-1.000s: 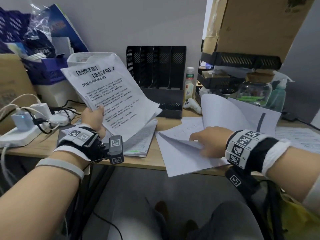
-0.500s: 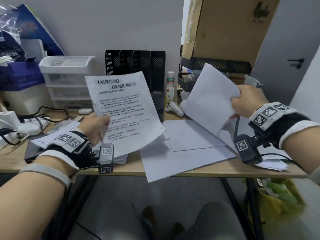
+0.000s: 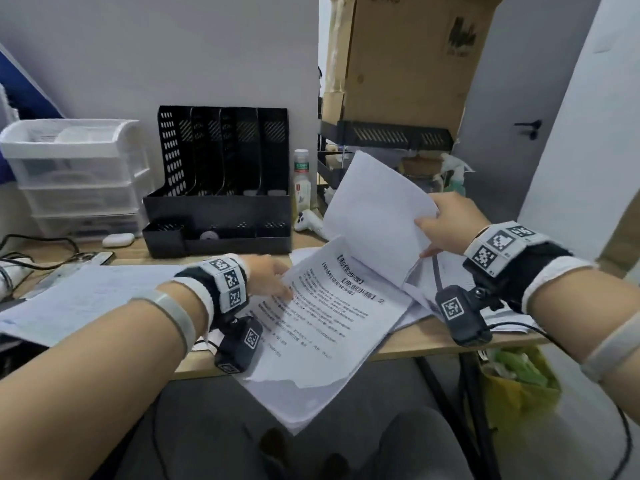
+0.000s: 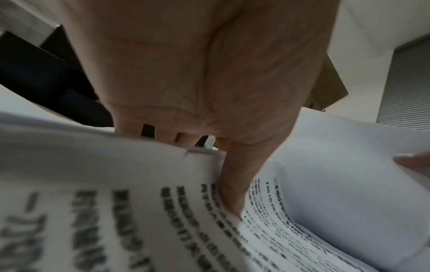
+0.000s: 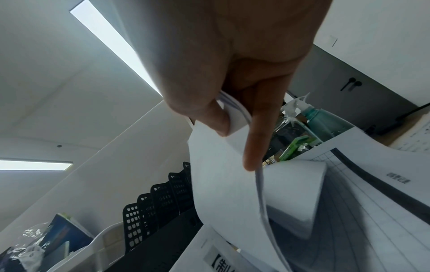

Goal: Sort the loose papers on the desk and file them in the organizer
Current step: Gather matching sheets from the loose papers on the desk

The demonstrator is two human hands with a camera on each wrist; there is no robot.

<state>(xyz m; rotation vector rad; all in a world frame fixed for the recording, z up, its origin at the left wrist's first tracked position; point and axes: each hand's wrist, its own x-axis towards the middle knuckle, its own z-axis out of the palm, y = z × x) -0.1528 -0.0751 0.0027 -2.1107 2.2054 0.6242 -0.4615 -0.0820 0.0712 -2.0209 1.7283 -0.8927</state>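
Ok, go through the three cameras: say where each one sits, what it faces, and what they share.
Head: worn on the head, facing forward and down at the wooden desk; shows both forearms, left hand and right hand.
Left wrist: under the left palm, facing along the fingers at the stapled printed document.
Right wrist: under the right hand, facing up past the curled blank white sheets it pinches.
Shared: head and right wrist both show the black mesh file organizer.

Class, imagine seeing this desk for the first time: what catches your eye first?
Front and centre, the left hand lays a printed document onto the paper pile overhanging the desk edge. To its right, the right hand lifts blank sheets clear. Behind stands the black file organizer, its slots empty.
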